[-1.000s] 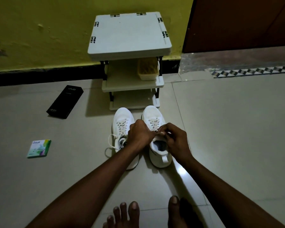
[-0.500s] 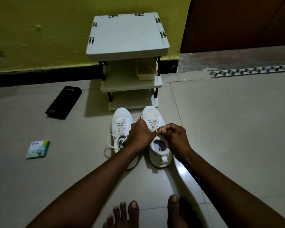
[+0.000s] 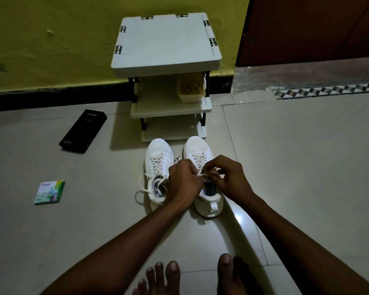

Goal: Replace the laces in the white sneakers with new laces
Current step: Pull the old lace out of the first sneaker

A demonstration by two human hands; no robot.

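Pale tiled floor (image 3: 296,158) by a yellow wall (image 3: 51,39); white low-top sneakers (image 3: 158,150) stand side by side just near of a white plastic three-tier rack (image 3: 166,41), toes pointing away. Left hand (image 3: 184,182) and right hand (image 3: 231,179) meet over the right sneaker (image 3: 198,149), fingers curled, both pinching its cream flat lace (image 3: 200,173) at the top eyelets. Black rectangular box (image 3: 83,130) and green-white packet (image 3: 49,191) lie well to the left.

Home, by doorway: tiled floor (image 3: 296,167), yellow wall (image 3: 51,39), brown door (image 3: 317,28), small white shoe rack (image 3: 166,43), bare feet (image 3: 164,277).
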